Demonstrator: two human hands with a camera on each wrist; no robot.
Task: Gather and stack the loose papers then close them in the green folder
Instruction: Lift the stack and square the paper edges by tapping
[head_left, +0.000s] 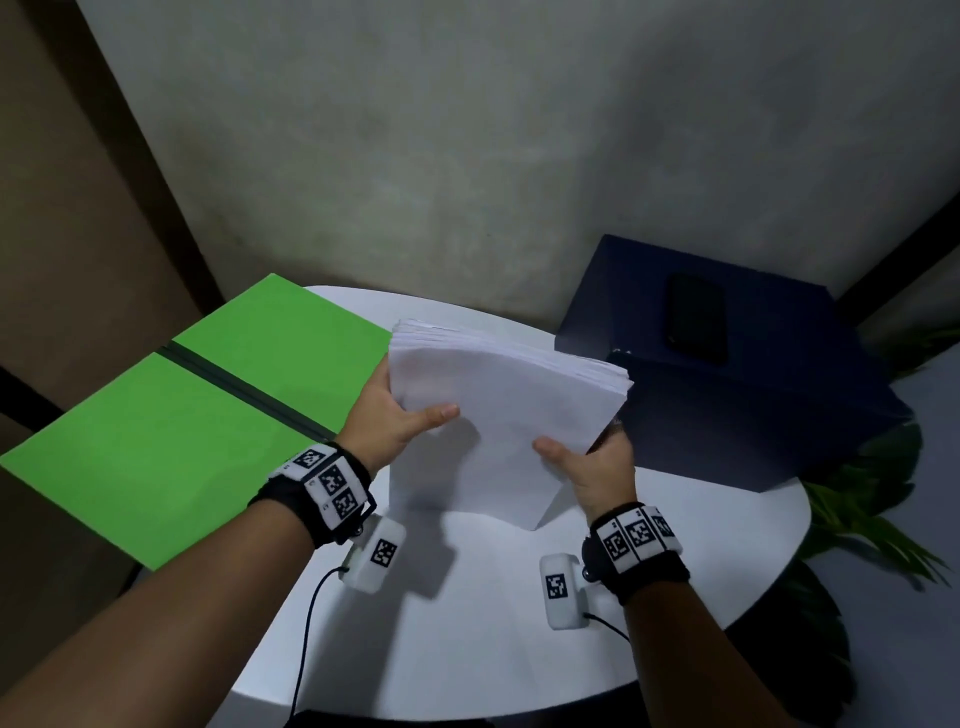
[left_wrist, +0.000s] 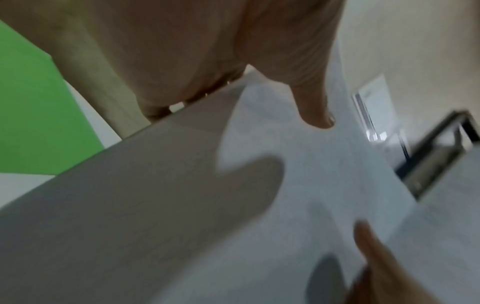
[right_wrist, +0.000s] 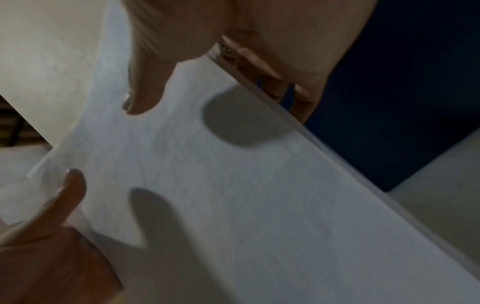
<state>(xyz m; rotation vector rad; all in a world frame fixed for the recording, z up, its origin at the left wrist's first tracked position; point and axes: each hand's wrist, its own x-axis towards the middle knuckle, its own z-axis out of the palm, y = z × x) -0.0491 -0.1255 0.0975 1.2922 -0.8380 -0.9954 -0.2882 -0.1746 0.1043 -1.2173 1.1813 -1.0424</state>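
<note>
Above the round white table (head_left: 467, 623), my left hand (head_left: 387, 415) and right hand (head_left: 592, 467) grip the thick white paper stack (head_left: 498, 410), thumbs on top. Its long axis seems to tilt up and away, near corner touching the table. Left lies the open bright-green folder (head_left: 171, 431).

Your stack of papers (head_left: 498, 415) plain matt white paper, your green folder (head_left: 171, 441) smooth matt card, round table (head_left: 467, 623) smooth white, box (head_left: 727, 395) matt navy.
</note>
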